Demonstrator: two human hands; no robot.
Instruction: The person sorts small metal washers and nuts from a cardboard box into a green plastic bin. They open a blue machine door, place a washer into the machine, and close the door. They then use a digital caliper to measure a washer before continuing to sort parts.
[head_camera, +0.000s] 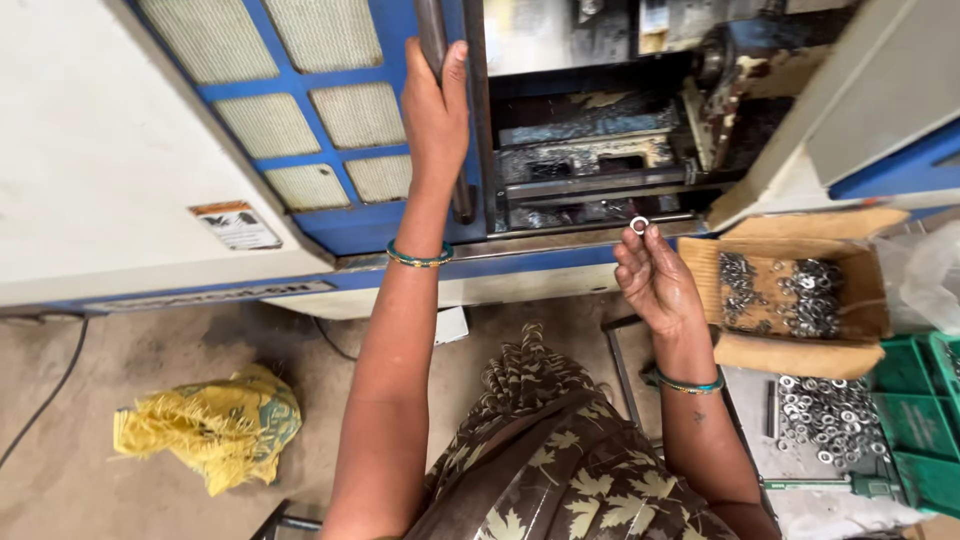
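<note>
My left hand (436, 110) is wrapped around the vertical grey handle (432, 35) of the machine's blue sliding door (330, 120), which has mesh window panels. My right hand (655, 285) is raised palm up and pinches a small metal ring (639, 224) at its fingertips, just in front of the machine's open, dark and oily work chamber (590, 150). Both wrists wear green bangles.
An open cardboard box (800, 350) holding several metal rings stands to the right, with more loose rings (825, 415) on a grey surface below it and green plastic crates (920, 420) beside. A yellow bag (215, 425) lies on the concrete floor at left, near a black cable (45, 395).
</note>
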